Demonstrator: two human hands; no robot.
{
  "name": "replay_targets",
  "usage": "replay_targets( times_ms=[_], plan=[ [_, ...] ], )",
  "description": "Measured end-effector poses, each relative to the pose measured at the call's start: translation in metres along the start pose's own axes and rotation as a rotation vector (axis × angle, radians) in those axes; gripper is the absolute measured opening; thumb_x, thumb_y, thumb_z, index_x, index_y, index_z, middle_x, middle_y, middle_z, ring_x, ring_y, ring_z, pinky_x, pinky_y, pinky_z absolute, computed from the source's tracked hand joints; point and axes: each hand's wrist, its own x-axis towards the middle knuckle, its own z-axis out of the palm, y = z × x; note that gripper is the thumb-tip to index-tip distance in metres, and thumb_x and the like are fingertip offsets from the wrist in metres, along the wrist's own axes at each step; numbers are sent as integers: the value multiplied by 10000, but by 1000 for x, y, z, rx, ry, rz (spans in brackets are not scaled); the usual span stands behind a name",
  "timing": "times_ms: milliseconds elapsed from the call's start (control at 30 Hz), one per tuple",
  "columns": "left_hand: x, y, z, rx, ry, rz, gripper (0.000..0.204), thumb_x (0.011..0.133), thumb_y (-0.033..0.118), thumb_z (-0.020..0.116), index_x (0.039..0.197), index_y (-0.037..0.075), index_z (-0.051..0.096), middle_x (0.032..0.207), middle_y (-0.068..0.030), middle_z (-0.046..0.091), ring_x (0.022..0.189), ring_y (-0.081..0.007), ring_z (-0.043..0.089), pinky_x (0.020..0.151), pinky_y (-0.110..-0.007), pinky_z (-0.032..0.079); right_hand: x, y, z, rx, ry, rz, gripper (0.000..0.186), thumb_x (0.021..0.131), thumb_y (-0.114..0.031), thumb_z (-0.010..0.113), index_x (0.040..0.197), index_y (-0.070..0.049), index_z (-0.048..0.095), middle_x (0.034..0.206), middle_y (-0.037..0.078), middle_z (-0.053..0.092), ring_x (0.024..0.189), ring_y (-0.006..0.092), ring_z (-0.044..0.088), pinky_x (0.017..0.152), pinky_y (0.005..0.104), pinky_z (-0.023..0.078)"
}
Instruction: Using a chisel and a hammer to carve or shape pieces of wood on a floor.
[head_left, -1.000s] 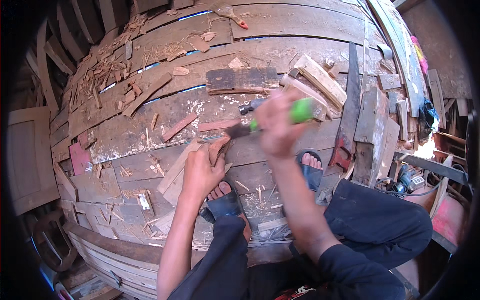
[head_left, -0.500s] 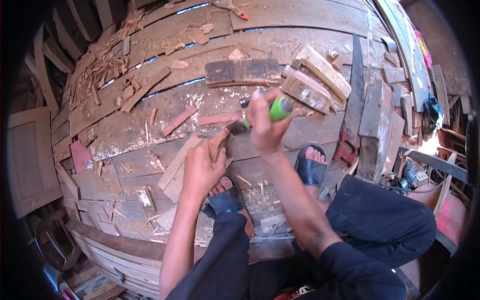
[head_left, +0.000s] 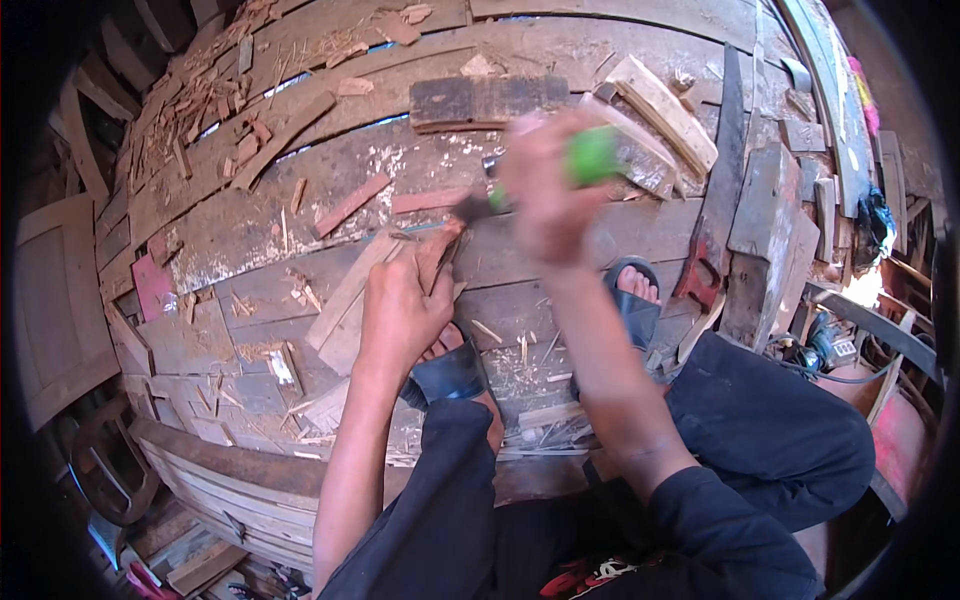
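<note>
My left hand [head_left: 405, 310], low centre, grips a narrow reddish-brown piece of wood [head_left: 436, 250], angled up and right above a pale board [head_left: 338, 315]. My right hand [head_left: 555, 200], blurred by motion, is closed on a green-handled tool [head_left: 592, 153], raised to the right of my left hand. The tool's dark head [head_left: 476, 208] is at the upper end of the held wood; whether they touch I cannot tell. A small dark metal object [head_left: 490, 165] is partly hidden behind my right hand. My sandalled feet are just below and beside both hands.
A dark weathered block [head_left: 445, 103], pale offcuts [head_left: 660, 110], a red-handled saw [head_left: 703, 272] and timber [head_left: 760, 235] lie on the plank floor [head_left: 250, 250] among chips. A power tool with a cord [head_left: 830, 340] sits far right, a wooden panel door [head_left: 55, 310] far left.
My right hand has swung with the tool, dipping and then rising again. My left hand still holds the wood. The whole scene sits somewhat higher in the picture.
</note>
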Motion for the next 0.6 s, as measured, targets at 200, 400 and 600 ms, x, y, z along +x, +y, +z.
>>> replay_targets(
  times_ms=[200, 400, 600],
  plan=[
    [2, -5, 7, -24, 44, 59, 357, 888, 44, 658, 1236, 88, 725, 947, -234, 720, 874, -433, 699, 818, -439, 554, 11, -27, 8, 86, -26, 83, 191, 939, -89, 702, 808, -59, 567, 593, -43, 514, 516, 76, 492, 484, 288, 394],
    [3, -11, 6, -41, -11, 71, 399, 876, 48, 661, 1264, 122, 712, 943, -243, 699, 875, -459, 689, 781, -498, 554, 0, 46, 2, -450, -85, -638, 210, 966, -65, 674, 826, -84, 519, 571, -48, 487, 474, 47, 431, 442, 254, 335],
    [0, -12, 3, -49, -56, -75, 361, 887, 43, 654, 1240, 82, 721, 949, -249, 690, 879, -450, 676, 785, -443, 537, 3, 17, -7, -67, -263, -121, 118, 1005, -42, 584, 926, -56, 498, 574, -22, 446, 484, 109, 445, 496, 259, 358]
  ],
)
